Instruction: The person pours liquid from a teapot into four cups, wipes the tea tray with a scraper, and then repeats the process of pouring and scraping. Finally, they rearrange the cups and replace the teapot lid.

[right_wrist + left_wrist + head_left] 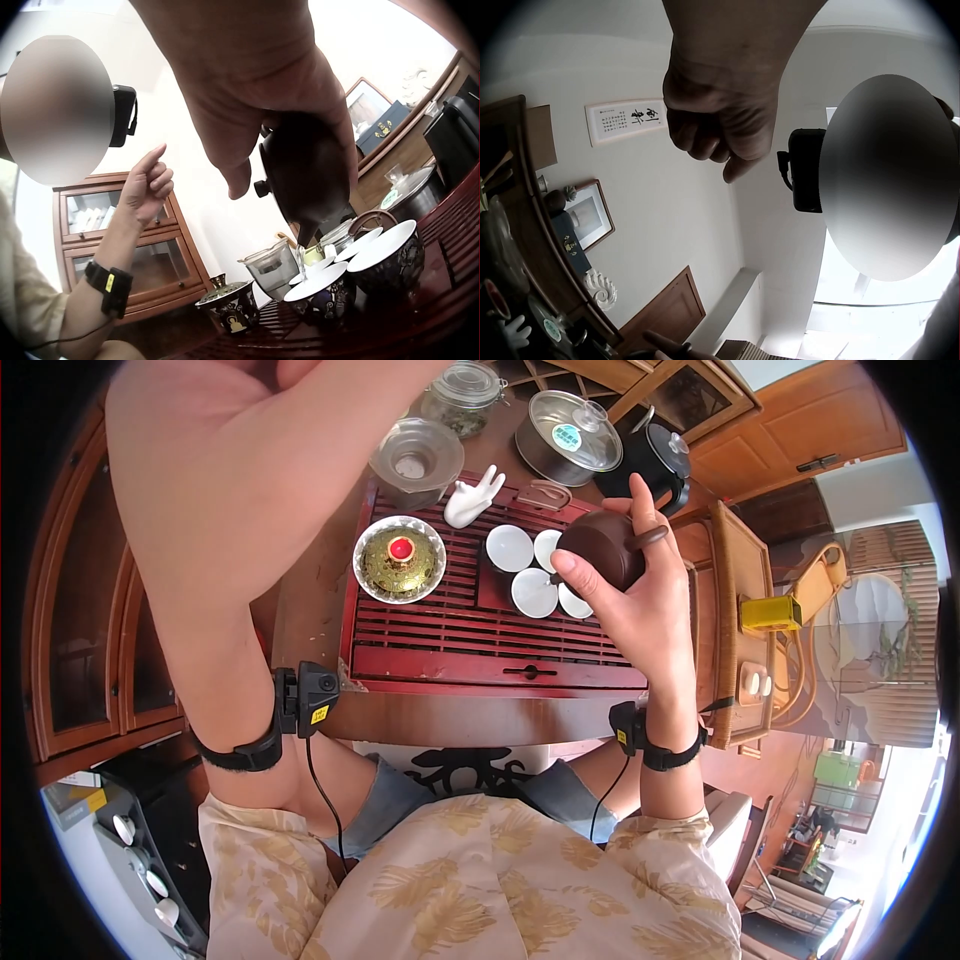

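Note:
My right hand [655, 610] grips a dark brown teapot [603, 548], thumb on one side and fingers on the other. The pot is tilted, its spout [306, 234] pointing down close over several small cups with white insides [319, 291]. A thin pale streak shows below the spout. These cups stand grouped on the red slatted tea tray [430, 665]. My left hand [150, 184] is raised beside my head, most fingers curled in and nothing held. In the head view, its forearm [265, 490] crosses the upper left and most of the hand is out of frame.
A lidded bowl [400, 560] with a gold lid sits on the tray's left. Behind are a glass pitcher [415, 460], a white hand-shaped ornament [472, 498], a glass jar [465, 400], a lidded steel pot [568, 440] and a black kettle [655, 460]. A rattan shelf [735, 630] stands right.

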Demonstrator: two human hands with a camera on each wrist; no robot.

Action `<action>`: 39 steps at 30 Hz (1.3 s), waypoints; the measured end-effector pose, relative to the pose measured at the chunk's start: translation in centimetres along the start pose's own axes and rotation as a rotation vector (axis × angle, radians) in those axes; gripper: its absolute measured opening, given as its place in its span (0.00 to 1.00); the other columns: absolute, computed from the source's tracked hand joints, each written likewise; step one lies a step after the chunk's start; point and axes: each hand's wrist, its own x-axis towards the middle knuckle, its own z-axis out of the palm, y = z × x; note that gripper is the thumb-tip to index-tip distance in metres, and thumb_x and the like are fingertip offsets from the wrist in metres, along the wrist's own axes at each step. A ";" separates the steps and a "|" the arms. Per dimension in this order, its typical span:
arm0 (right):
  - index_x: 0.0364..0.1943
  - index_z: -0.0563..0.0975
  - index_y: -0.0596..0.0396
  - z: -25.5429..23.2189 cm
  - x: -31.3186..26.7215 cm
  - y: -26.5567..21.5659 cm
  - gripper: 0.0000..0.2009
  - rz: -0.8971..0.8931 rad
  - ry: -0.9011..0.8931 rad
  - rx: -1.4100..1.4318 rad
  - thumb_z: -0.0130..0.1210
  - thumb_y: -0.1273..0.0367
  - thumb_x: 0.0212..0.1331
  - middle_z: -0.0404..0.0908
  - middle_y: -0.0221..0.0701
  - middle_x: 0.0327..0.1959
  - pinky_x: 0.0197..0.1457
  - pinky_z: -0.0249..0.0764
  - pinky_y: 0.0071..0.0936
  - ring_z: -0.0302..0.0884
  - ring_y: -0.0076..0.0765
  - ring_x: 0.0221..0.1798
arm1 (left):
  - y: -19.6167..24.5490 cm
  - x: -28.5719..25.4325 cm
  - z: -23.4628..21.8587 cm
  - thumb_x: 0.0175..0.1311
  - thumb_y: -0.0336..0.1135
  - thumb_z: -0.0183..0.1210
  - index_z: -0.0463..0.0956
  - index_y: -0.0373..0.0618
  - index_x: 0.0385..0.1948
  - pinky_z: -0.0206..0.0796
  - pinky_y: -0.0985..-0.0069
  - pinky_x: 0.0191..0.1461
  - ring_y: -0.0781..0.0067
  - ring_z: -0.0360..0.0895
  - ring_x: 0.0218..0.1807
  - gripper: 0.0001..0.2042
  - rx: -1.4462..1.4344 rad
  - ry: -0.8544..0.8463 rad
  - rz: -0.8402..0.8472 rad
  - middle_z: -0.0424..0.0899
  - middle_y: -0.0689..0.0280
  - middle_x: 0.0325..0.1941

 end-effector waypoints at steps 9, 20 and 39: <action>0.79 0.68 0.71 0.1 0.0 0.1 0.53 -0.007 -0.004 0.004 0.84 0.54 0.55 0.88 0.40 0.58 0.62 0.83 0.38 0.84 0.43 0.61 | 0.0 -0.2 -0.4 0.78 0.22 0.66 0.65 0.51 0.24 0.52 0.87 0.24 0.95 0.60 0.21 0.21 0.022 0.001 -0.003 0.68 0.78 0.17; 0.79 0.67 0.71 0.2 0.0 0.2 0.53 -0.021 0.004 0.002 0.85 0.58 0.54 0.88 0.38 0.58 0.62 0.83 0.37 0.85 0.43 0.61 | -0.2 -0.3 -0.7 0.78 0.22 0.66 0.67 0.51 0.26 0.51 0.87 0.25 0.95 0.60 0.21 0.19 0.048 0.000 -0.007 0.68 0.78 0.18; 0.76 0.70 0.73 2.3 2.7 0.4 0.49 -0.018 0.076 0.028 0.83 0.58 0.56 0.87 0.43 0.57 0.64 0.83 0.37 0.86 0.45 0.60 | -1.3 -0.2 -1.7 0.78 0.22 0.66 0.69 0.49 0.29 0.50 0.87 0.26 0.94 0.60 0.22 0.17 0.105 0.008 -0.023 0.67 0.78 0.19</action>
